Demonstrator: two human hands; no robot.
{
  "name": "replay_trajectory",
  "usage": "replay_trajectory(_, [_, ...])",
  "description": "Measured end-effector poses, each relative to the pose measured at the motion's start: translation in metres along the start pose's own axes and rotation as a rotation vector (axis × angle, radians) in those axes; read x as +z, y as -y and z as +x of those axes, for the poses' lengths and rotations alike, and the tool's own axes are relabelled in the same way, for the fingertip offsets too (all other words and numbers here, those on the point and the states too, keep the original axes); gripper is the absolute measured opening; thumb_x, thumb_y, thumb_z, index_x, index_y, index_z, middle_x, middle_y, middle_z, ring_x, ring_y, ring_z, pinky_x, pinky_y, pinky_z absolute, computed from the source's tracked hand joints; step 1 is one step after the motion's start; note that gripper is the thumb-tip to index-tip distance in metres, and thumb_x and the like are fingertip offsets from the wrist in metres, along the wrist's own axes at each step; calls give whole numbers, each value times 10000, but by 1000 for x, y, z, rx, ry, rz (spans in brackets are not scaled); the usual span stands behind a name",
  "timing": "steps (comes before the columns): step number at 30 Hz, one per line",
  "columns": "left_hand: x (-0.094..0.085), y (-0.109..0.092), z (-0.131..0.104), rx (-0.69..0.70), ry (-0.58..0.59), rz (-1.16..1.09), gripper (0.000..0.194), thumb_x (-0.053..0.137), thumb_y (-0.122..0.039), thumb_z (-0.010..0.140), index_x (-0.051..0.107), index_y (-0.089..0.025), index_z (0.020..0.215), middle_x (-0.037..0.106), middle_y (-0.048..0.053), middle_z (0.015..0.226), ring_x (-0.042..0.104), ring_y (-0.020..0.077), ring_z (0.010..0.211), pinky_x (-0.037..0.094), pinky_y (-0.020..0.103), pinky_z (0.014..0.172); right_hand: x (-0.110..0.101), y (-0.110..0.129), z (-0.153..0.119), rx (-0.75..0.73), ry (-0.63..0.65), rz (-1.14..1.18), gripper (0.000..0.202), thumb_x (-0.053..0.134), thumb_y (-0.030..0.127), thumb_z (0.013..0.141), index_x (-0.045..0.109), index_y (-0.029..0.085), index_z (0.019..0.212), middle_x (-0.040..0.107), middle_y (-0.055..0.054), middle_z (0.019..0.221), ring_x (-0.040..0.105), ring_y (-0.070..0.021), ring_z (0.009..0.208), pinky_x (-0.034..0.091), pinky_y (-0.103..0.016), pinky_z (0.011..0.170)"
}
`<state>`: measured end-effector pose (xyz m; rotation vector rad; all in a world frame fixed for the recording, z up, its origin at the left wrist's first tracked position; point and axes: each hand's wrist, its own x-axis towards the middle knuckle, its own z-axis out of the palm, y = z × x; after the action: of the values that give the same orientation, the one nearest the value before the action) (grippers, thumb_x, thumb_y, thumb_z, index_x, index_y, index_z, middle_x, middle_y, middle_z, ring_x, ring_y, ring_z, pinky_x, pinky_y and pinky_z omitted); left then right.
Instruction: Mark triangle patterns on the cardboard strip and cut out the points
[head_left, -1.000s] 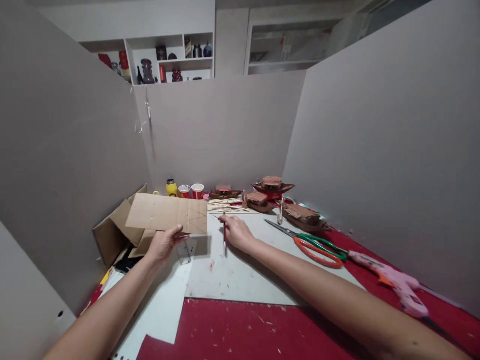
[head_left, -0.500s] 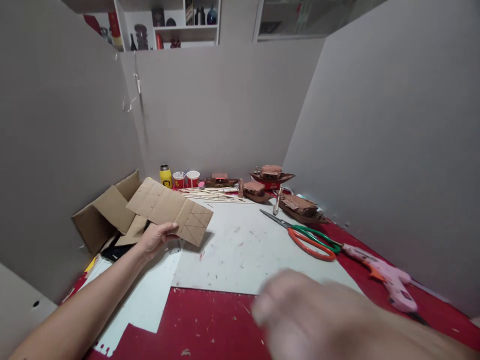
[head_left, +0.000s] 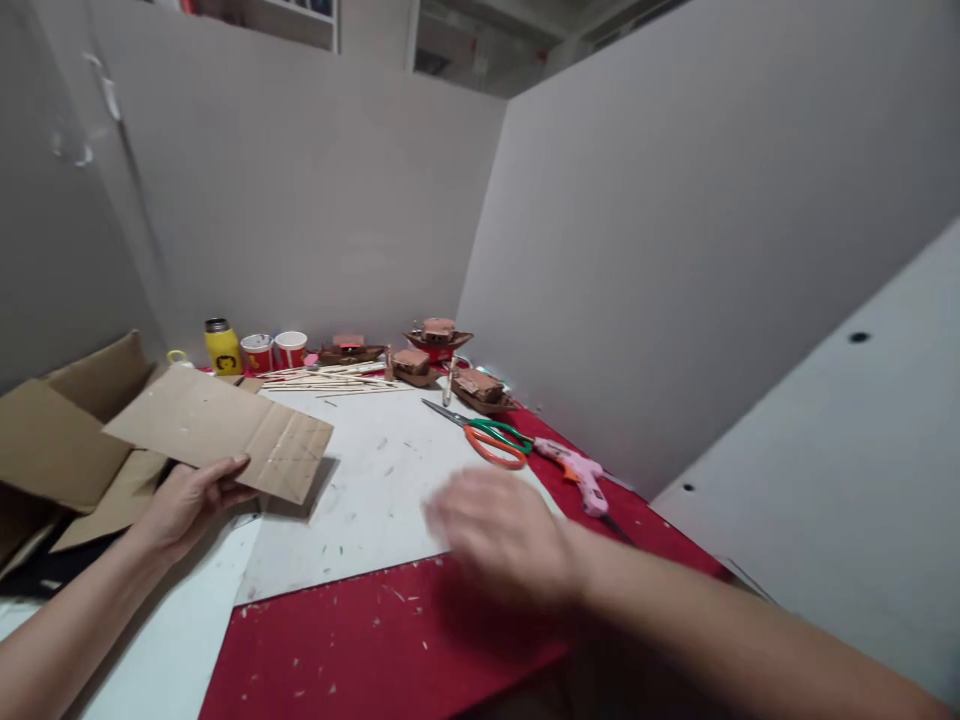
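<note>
Tan corrugated cardboard strip (head_left: 221, 425), lifted above the left part of the red bench (head_left: 322, 655), its long axis slanting from the far left to the near right. One short end, pencilled with lines, points right and slightly towards the wearer, over a pale board (head_left: 367, 490); the plain end points left, beside an opened cardboard box (head_left: 56, 440). It is flat and roughly rectangular, with a crease running across it, dark slanting strokes that meet in angles between the crease and the right-hand end, and small pale specks on the plain part. Its shadow falls on the board by that marked end.

The left hand (head_left: 191, 505) has it by the near long edge, thumb on the upper face close to the crease, the other fingers curled beneath, pinched to the cardboard's thickness. The right hand (head_left: 499, 530) is blurred above the board's near edge; how far its fingers are open, and whether they hold anything, I cannot tell.

Beyond the right hand lie scissors (head_left: 466, 424) with one green and one orange handle, blades pointing far left, and a pink glue gun (head_left: 592, 490). Thin wooden sticks (head_left: 330, 378) lie farther back, near red paper cups (head_left: 290, 352) and brown model boats (head_left: 484, 390)
</note>
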<state>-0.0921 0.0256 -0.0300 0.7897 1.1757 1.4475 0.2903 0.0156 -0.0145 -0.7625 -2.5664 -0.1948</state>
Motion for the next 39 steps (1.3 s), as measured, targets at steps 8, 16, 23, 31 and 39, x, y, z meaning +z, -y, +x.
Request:
replay_trajectory(8, [-2,4,4,-11,49,55,510,909,-186,557,473,-218,295,670,59,535,717,249,734,651,257,607,-3,-116,25,776,599,-225,318,617,327,972,602,174,1250,618,-103,1264,650,-235,1042,565,-435,872])
replay_trajectory(16, [8,0,-6,29,74,40,189,865,-147,596,677,-166,595,747,81,713,721,241,729,634,291,608,8,-126,31,839,720,-171,338,635,322,960,603,150,1249,617,-119,1262,647,-246,1055,560,-433,879])
replay_trajectory(23, [13,-1,-13,63,66,-4,157,837,-136,612,711,-157,702,661,29,564,657,204,631,552,258,519,12,-116,16,825,485,1,224,733,273,857,662,122,1006,679,-94,975,654,-222,848,547,-366,739])
replay_trajectory(31, [17,-5,-17,41,165,-39,188,825,-156,650,730,-139,812,702,53,644,678,235,707,578,335,622,16,-56,40,793,-31,700,377,541,600,805,484,232,864,453,55,584,418,-133,456,383,-282,444])
replay_trajectory(39, [30,5,-32,39,240,-19,344,882,-259,612,751,-121,899,763,147,893,701,274,782,566,340,629,56,14,95,613,-186,1187,472,727,640,714,514,223,779,545,13,702,513,-145,605,460,-263,547])
